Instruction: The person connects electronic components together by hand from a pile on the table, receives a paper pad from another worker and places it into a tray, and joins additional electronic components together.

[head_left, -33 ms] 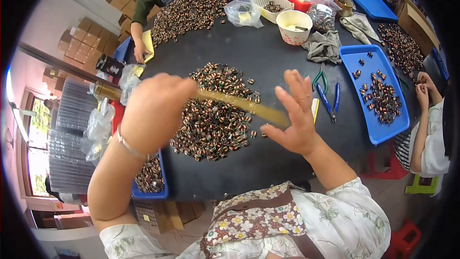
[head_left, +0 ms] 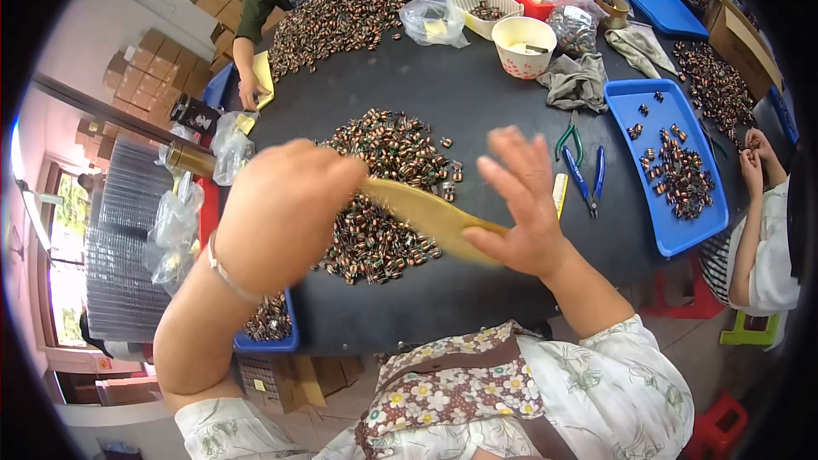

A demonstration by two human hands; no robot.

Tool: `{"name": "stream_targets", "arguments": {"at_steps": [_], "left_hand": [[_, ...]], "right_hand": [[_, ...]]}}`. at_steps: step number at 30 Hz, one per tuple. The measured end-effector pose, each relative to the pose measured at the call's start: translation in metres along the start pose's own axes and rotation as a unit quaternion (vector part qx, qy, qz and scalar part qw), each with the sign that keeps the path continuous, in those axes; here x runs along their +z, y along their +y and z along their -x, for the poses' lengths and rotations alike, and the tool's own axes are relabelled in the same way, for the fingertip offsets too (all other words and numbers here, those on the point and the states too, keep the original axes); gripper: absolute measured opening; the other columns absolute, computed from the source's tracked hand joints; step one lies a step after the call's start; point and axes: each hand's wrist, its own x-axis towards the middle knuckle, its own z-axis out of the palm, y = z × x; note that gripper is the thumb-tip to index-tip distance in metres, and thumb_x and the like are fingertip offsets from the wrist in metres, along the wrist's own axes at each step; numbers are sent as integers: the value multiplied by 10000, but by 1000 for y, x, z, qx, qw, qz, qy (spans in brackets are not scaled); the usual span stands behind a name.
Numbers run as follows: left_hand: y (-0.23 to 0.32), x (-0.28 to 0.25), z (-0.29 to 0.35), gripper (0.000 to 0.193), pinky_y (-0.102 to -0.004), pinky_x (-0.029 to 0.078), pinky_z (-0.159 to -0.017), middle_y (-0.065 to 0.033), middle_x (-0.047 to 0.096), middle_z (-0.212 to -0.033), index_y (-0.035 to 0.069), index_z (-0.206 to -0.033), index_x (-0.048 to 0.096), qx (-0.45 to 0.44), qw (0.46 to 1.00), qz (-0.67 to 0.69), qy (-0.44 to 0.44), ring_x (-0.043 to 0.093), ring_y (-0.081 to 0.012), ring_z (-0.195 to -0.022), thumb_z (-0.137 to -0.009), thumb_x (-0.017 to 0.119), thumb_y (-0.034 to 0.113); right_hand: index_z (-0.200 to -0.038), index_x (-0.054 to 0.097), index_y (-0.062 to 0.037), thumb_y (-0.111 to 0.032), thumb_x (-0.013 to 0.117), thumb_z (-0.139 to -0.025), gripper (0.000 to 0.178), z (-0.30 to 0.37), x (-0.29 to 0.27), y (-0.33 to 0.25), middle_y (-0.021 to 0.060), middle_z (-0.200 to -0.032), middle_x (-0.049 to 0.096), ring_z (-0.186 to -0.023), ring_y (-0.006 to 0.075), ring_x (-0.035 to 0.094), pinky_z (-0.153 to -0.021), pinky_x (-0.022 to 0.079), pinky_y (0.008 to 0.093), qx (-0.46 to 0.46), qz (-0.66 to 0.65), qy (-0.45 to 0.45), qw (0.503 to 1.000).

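Note:
Above the table, my left hand (head_left: 290,204) is closed on one end of a flat, flexible yellowish strip (head_left: 426,215), blurred by motion. The strip bows and widens toward its far end. That end reaches my right hand (head_left: 521,204), whose fingers are spread apart; its thumb lies at the strip's edge, and I cannot tell whether it presses on it. Beneath the strip lies a large heap of small copper-wound coil parts (head_left: 383,149), partly hidden by my left hand and the strip.
Right of the heap lie green-handled pliers (head_left: 577,149), blue-handled cutters (head_left: 588,181) and a blue tray (head_left: 626,153) of coils. A patterned tub (head_left: 521,51) and grey cloth (head_left: 575,81) stand beyond. Co-workers' hands (head_left: 753,153) (head_left: 250,89) work at the right and far left.
The strip has turned to show its broad face and bows lower. My left hand has shifted slightly right and down; my right-hand fingers have moved slightly left.

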Motion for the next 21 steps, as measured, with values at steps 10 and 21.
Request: {"name": "stream_targets", "arguments": {"at_steps": [10,21], "left_hand": [[-7,9,-3,348,-364,417,-850,-126,583,-1030,53,-1057,572,-64,966,29,250,545,-292,-964,-710,597,50],[40,167,18,603,-398,375,-990,-176,427,-1319,30,-1389,206,-155,244,927,238,465,-281,-1174,-896,451,277]], "right_hand": [[-1037,575,5,-102,554,-813,250,29,4,-8,136,-861,634,-747,255,637,-665,491,313,166,-338,-346,859],[-1206,464,15,-119,493,-905,331,52,33,-7,88,-1109,589,-986,133,573,-851,463,289,395,-537,-354,656]]}}
